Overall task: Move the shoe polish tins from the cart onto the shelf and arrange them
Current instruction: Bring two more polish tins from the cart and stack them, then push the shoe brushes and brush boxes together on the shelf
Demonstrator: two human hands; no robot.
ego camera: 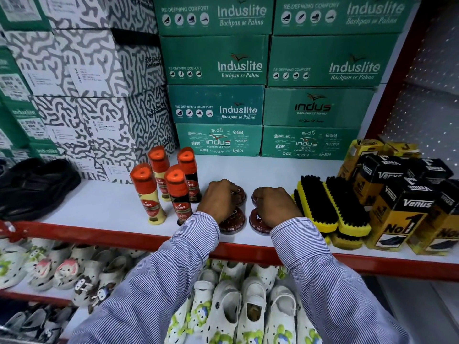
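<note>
on the white shelf (99, 204), between the kiwi bottles (177, 192) and the brushes (332, 207), four dark red tins (232, 223) sit in a square. my left hand (218, 199) and right hand (275, 207) rest curled over them; i cannot tell whether the fingers grip.

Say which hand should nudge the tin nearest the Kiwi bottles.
Left. The left hand already rests over the two left tins, beside the Kiwi bottles. The right hand covers the right pair, next to the brushes.
</note>
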